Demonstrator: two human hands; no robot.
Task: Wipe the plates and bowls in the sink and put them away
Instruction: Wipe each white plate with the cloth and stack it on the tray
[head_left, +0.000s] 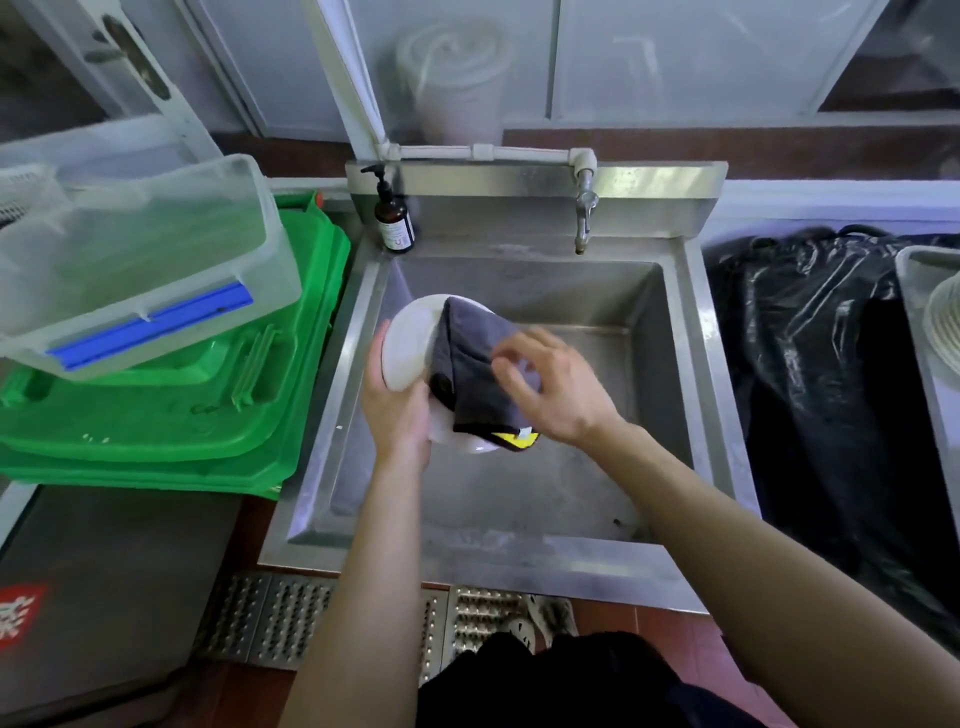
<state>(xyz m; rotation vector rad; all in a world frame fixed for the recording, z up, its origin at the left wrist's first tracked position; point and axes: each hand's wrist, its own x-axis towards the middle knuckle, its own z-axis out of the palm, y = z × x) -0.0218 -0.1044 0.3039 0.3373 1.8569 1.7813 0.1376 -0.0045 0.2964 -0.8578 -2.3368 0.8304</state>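
From my remote feed, soft, even daylight fills the scene, seemingly from the frosted windows (675, 57) at top; shadows are faint and diffuse; pale glare streaks the steel sink (649, 182) backsplash and rim, and small highlights glint on the black plastic bag (810, 332) at right; the wide-angle lens bows straight lines toward the edges, curving the clear plastic tub (140, 244) at left; the right hand (550, 389) shows motion blur at the fingers; corners look soft and slightly purple-tinted.
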